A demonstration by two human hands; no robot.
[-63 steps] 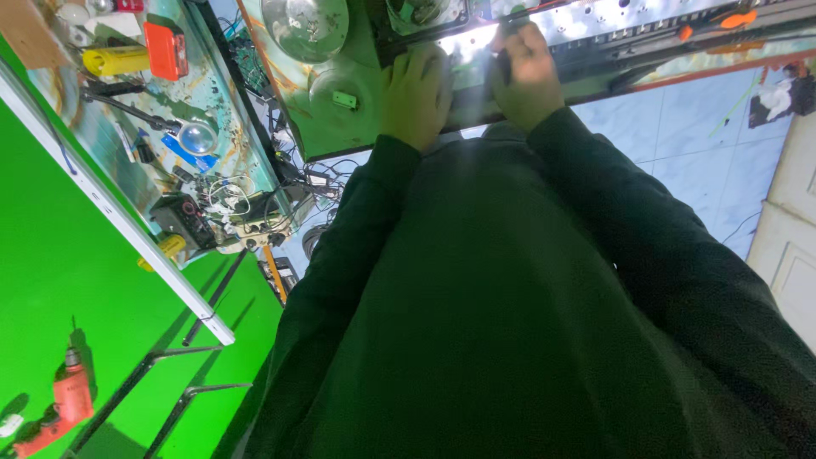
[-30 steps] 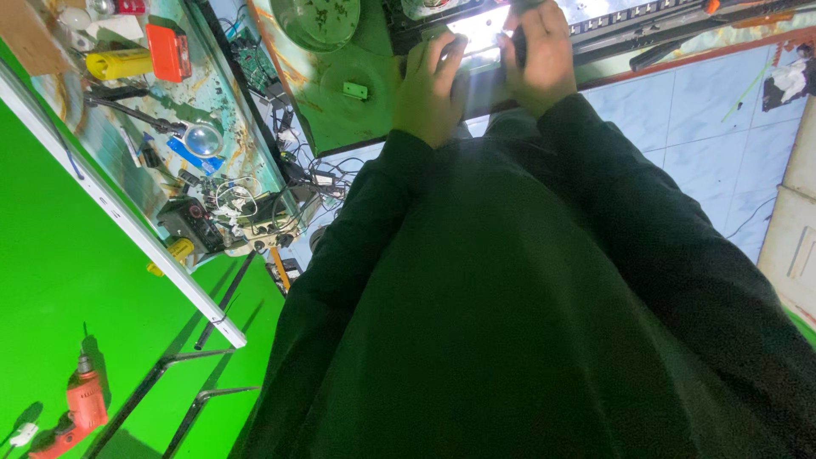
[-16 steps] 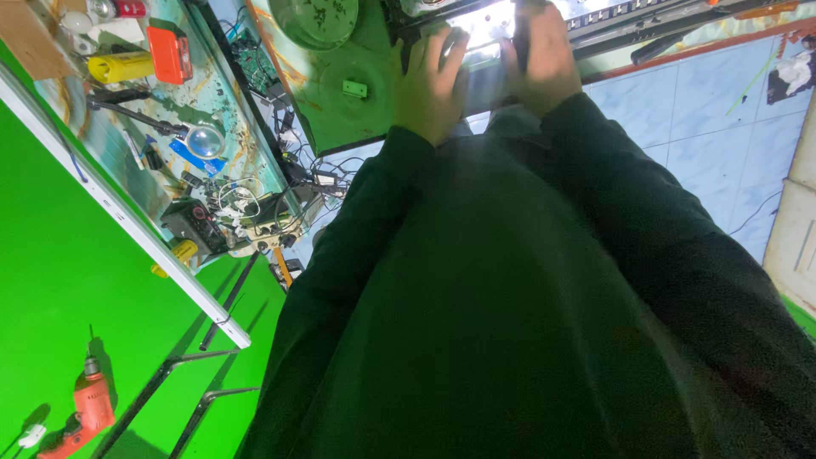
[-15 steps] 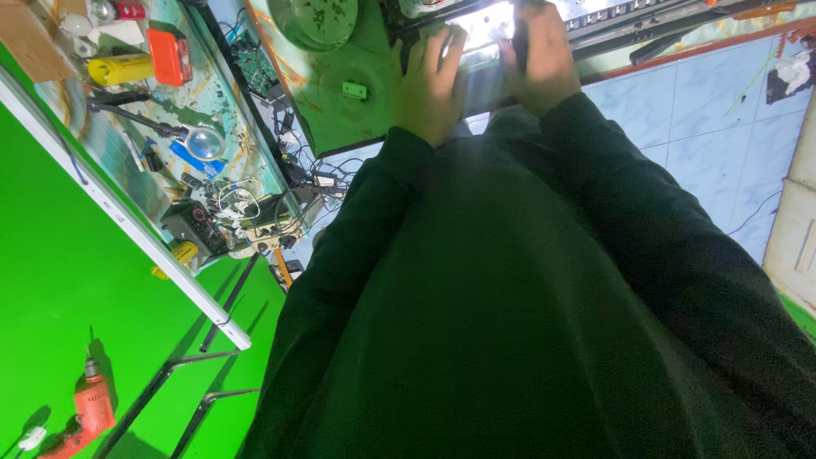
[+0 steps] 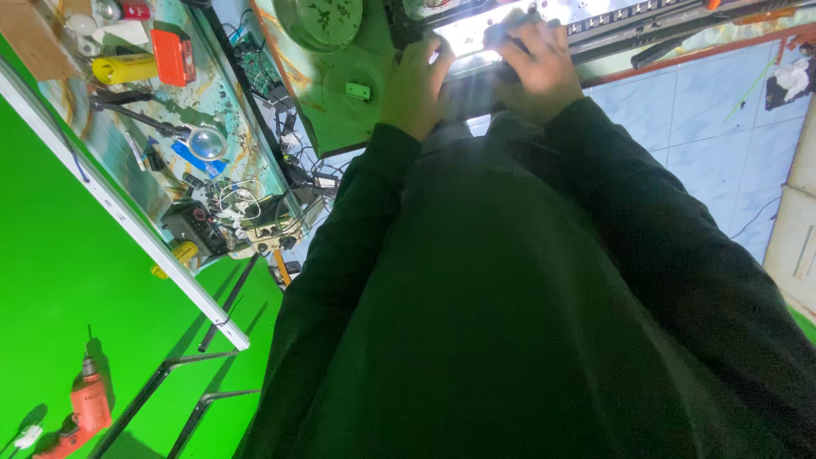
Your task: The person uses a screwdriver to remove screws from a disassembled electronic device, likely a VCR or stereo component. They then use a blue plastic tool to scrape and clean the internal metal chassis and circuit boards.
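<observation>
At the top of the head view, both my hands rest on a long dark panel with a bright lit strip lying on a worn green workbench. My left hand is curled over the near edge of the lit strip. My right hand grips a small dark object pressed onto the panel. My dark sleeves and torso fill the lower view and hide the bench's near edge.
A round green disc and a small green block lie left of my hands. A side table holds a magnifying glass, an orange box, a yellow cylinder and tangled wires. An orange drill hangs lower left. Pale tiled floor lies right.
My hands have come closer together on the lit strip than two seconds ago. The view has shifted slightly; over the last half second almost nothing has moved.
</observation>
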